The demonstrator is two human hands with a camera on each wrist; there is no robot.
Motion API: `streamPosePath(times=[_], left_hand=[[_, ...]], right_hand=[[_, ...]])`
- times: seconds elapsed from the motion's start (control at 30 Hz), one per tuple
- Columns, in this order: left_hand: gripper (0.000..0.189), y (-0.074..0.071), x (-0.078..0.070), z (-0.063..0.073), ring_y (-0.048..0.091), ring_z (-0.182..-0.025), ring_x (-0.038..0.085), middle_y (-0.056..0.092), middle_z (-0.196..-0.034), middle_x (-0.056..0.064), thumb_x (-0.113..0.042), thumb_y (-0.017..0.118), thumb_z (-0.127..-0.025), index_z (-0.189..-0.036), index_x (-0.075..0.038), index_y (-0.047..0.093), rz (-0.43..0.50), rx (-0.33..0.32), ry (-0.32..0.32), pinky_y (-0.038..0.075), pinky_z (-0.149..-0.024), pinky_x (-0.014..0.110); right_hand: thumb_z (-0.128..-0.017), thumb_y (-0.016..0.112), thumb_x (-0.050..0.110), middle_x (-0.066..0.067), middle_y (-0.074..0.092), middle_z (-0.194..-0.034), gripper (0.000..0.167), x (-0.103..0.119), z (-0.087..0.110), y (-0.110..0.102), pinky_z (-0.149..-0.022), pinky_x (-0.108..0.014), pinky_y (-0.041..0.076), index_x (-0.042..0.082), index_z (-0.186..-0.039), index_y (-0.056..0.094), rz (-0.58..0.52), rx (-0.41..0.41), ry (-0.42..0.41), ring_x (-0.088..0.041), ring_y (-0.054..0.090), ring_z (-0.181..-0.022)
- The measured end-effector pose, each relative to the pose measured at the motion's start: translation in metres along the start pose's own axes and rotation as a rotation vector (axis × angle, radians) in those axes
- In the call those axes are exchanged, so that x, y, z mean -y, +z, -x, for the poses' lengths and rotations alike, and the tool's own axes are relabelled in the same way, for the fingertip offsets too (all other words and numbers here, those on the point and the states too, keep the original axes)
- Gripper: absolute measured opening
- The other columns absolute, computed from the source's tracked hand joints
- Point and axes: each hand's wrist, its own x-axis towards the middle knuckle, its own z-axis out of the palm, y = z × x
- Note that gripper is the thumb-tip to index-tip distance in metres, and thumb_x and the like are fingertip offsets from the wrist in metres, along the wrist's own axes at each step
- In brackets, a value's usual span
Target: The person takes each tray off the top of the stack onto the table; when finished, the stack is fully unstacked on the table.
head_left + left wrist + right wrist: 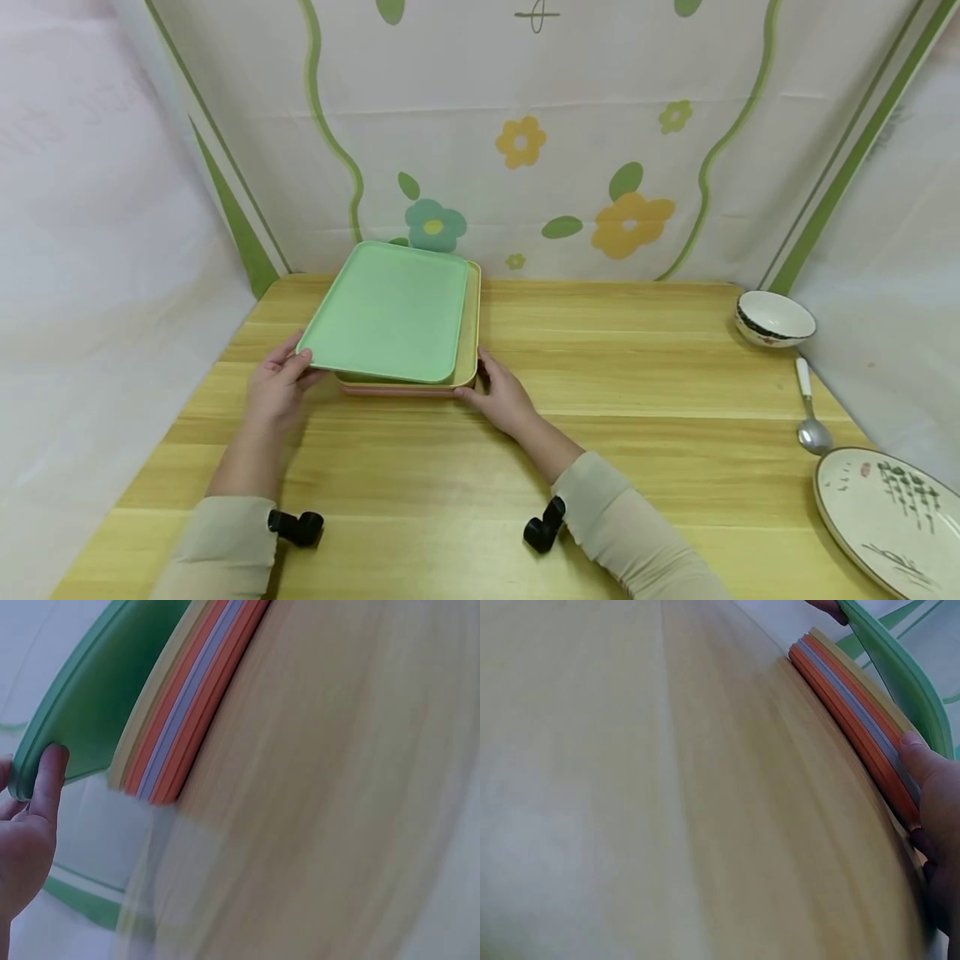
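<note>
A light green rectangular tray [390, 312] lies tilted and turned over a stack of trays, its near left corner raised. My left hand [277, 387] pinches that corner, thumb on top and fingers beneath. Under it, the yellow tray [471, 325] shows along the right and front. Below the yellow one, the left wrist view reveals orange and lilac tray edges [187, 705], stacked on the table. My right hand [506, 400] grips the stack's near right corner, the thumb [911, 742] against the front edges. The green tray hides most of the stack's top.
On the wooden table [637, 375], a patterned white bowl [776, 317] stands at the far right. A spoon [806, 408] with a white handle lies nearer, beside a decorated plate [892, 517]. A flowered cloth [570, 100] hangs behind the table.
</note>
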Motion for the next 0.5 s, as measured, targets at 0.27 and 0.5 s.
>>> streamPosePath(times=[0.27,0.5], left_hand=[[0.034,-0.039,-0.023,0.007,0.074,-0.085,0.022,0.075,-0.103,0.011,0.012,0.047,-0.096,-0.115,-0.005,0.07,0.276,0.098,0.086,0.06,-0.075,0.032],[0.033,-0.074,-0.048,0.014,0.073,-0.082,0.027,0.074,-0.1,0.017,0.014,0.044,-0.096,-0.113,0.002,0.07,0.383,0.056,0.122,0.061,-0.07,0.037]], right_hand=[[-0.087,0.069,0.05,-0.013,0.038,-0.156,0.094,0.0,0.001,0.0,-0.118,-0.049,0.031,0.008,-0.156,0.023,0.012,0.006,0.0,-0.032,0.035,-0.144],[-0.087,0.068,0.054,-0.012,0.036,-0.157,0.095,0.0,0.001,0.0,-0.118,-0.048,0.031,0.01,-0.157,0.021,0.012,0.014,0.006,-0.031,0.034,-0.145]])
